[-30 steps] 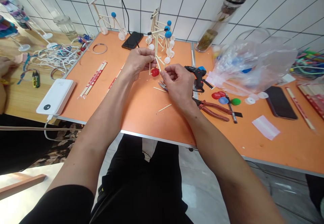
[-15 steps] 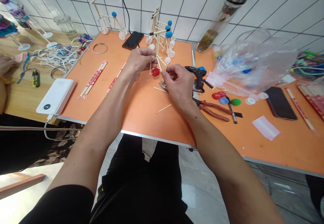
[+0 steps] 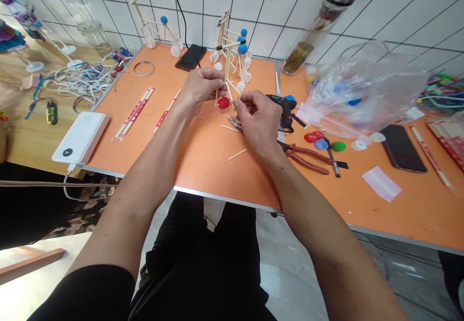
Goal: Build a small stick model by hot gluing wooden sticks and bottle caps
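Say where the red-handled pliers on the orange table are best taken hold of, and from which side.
Probably best to grip the pliers by their red handles, coming from the right: they lie flat and spread apart, with the handle ends pointing right, while the jaw end sits beside the right hand.

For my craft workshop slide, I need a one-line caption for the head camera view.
Left hand grips a wooden-stick model with bottle-cap wheels while the right hand hovers beside it.

We see white wall tiles (image 3: 290,16) gridded in black lines, an orange tabletop (image 3: 206,166), a red bottle cap (image 3: 224,102), blue balls (image 3: 242,48) on the pale stick model (image 3: 227,67), red-handled pliers (image 3: 304,153), and black cloth patterned with beige flowers (image 3: 87,202).
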A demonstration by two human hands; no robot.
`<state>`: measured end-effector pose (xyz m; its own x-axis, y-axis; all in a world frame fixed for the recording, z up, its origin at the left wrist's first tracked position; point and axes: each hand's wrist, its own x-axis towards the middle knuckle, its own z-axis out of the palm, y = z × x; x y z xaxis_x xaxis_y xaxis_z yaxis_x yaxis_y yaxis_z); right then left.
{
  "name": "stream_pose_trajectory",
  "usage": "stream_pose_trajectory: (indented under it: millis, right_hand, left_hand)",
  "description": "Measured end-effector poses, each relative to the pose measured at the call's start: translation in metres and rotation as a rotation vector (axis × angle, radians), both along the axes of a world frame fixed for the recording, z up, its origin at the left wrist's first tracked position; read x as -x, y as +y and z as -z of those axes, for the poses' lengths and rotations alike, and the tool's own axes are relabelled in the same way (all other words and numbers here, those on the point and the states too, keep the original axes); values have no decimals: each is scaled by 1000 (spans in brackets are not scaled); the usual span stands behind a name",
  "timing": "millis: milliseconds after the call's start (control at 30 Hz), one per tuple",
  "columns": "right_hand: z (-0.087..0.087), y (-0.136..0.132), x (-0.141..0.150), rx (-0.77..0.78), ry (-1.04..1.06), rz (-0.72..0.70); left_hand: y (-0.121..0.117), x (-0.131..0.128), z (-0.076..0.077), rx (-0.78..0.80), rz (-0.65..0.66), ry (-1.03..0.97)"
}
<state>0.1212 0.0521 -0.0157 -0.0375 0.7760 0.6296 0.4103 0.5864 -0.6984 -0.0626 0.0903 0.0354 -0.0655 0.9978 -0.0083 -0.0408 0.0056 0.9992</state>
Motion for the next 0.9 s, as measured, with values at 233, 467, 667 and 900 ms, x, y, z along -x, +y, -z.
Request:
stream_pose_trajectory:
  millis: [233, 467, 667, 900]
  right_hand:
    - [-1, 0, 1, 7, 9, -7]
    - [1, 0, -1, 13, -2, -18]
    - [-2, -2, -1, -10, -33, 7]
    - [1, 0, -2, -30, -40, 10]
  left_hand:
    - [0, -2, -1, 16, -7, 1]
    - [1, 0, 0, 4, -8, 12]
    - [2, 1, 2, -11, -1, 13]
    - [0, -1, -1, 6, -1, 11]
